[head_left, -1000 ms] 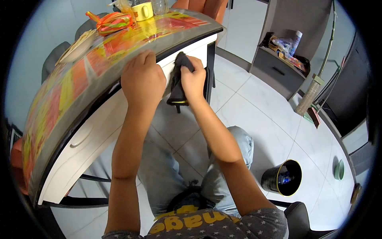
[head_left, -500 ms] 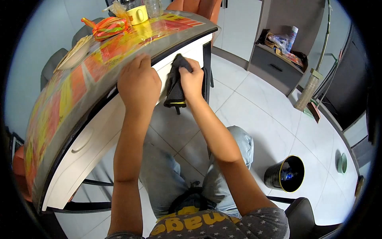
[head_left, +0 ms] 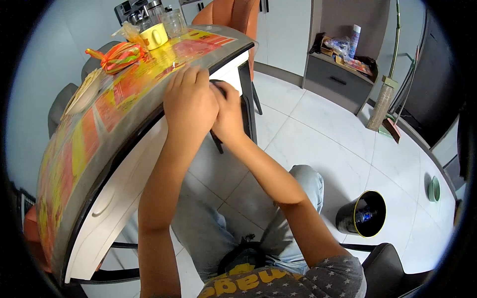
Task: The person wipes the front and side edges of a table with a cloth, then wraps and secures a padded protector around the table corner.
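My left hand (head_left: 191,102) rests on the front edge of the table (head_left: 99,144), fingers curled over the rim near its right corner. Right beside it, my right hand (head_left: 229,111) presses a dark cloth (head_left: 216,85) against the white side of the table; only a small strip of the cloth shows between my hands, and its lower end is hidden. The tabletop has a bright orange, red and yellow patterned cover under a shiny sheet.
A yellow mug (head_left: 153,36), glass jars (head_left: 174,22), an orange bundle (head_left: 117,55) and a plate (head_left: 82,92) sit on the tabletop. An orange chair (head_left: 233,15) stands behind. A black bin (head_left: 361,214) stands on the white tiled floor, a grey cabinet (head_left: 338,79) by the wall.
My left hand slid right along the table edge until it touches my right hand. The cloth, hanging visibly before, is now mostly covered by both hands.
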`<state>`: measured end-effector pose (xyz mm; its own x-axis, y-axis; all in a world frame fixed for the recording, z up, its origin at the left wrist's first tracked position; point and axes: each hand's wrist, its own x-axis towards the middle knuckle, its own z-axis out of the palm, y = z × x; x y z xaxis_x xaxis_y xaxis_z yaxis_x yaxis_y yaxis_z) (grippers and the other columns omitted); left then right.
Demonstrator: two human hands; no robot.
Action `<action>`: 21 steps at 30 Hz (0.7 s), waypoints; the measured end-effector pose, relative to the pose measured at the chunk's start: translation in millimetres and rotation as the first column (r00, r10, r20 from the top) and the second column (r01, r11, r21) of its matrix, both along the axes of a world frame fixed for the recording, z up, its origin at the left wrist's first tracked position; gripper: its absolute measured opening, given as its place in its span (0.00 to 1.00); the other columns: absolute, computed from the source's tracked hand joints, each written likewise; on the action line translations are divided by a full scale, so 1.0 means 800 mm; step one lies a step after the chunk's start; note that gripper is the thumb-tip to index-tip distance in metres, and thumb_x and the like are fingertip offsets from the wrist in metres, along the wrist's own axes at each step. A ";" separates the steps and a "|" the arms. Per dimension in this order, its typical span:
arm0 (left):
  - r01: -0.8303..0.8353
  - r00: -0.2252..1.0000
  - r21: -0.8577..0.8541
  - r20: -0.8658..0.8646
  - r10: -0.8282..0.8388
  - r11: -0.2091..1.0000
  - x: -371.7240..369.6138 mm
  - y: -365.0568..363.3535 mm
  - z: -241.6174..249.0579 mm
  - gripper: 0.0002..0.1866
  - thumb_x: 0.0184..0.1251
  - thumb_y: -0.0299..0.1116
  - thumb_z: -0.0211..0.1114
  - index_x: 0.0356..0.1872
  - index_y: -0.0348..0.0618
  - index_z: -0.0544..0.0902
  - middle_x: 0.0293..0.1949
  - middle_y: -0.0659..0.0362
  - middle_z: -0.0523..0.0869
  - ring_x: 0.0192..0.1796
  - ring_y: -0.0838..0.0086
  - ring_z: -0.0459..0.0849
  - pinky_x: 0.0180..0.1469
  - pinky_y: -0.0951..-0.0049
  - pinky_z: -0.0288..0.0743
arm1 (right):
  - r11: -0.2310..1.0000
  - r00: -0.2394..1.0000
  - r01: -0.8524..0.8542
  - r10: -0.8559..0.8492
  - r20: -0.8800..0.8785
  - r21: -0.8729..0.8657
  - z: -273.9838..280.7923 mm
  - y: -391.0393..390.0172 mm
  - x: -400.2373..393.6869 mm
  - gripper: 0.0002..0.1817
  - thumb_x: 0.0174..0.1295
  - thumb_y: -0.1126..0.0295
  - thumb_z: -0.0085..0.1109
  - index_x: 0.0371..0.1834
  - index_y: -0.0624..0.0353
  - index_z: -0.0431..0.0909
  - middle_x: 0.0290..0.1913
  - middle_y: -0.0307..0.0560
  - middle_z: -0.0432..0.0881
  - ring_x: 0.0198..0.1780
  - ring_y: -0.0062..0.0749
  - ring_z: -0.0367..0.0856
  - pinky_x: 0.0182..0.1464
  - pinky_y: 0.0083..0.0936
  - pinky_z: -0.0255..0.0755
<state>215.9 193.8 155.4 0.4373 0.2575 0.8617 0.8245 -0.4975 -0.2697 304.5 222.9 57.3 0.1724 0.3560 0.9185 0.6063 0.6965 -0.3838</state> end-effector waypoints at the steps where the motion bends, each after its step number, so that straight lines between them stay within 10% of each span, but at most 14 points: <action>1: -0.037 0.999 -0.063 0.016 0.039 0.997 0.008 0.008 0.003 0.16 0.52 0.25 0.57 0.44 0.33 0.79 0.44 0.46 0.82 0.45 0.52 0.80 0.47 0.56 0.74 | 0.999 1.000 -0.021 0.021 0.014 -0.026 0.003 0.005 -0.003 0.24 0.49 0.73 0.62 0.53 0.63 0.74 0.52 0.55 0.72 0.49 0.52 0.69 0.54 0.38 0.67; 5: -0.202 0.978 -0.244 0.006 0.210 0.949 0.010 0.023 -0.002 0.16 0.51 0.25 0.57 0.43 0.34 0.79 0.41 0.47 0.83 0.43 0.52 0.81 0.47 0.57 0.75 | 0.994 0.988 0.080 -0.090 0.123 0.079 -0.006 0.036 0.018 0.23 0.48 0.74 0.63 0.52 0.58 0.76 0.50 0.48 0.74 0.48 0.47 0.71 0.50 0.34 0.70; 11: -0.329 0.944 -0.002 0.003 0.329 0.944 0.020 0.031 -0.015 0.12 0.51 0.27 0.56 0.38 0.38 0.79 0.40 0.52 0.83 0.41 0.62 0.83 0.47 0.65 0.75 | 0.978 0.953 0.202 -0.209 -0.220 -0.055 -0.002 0.120 0.094 0.14 0.54 0.76 0.61 0.45 0.67 0.79 0.43 0.54 0.78 0.47 0.50 0.74 0.52 0.37 0.67; 21: -0.270 0.963 0.039 -0.007 0.270 0.962 0.013 0.034 -0.017 0.17 0.48 0.26 0.56 0.42 0.38 0.80 0.40 0.51 0.84 0.40 0.57 0.83 0.44 0.59 0.76 | 0.980 0.951 0.200 -0.197 -0.238 -0.012 0.005 0.124 0.091 0.15 0.53 0.77 0.60 0.46 0.66 0.78 0.45 0.57 0.77 0.47 0.52 0.72 0.52 0.39 0.66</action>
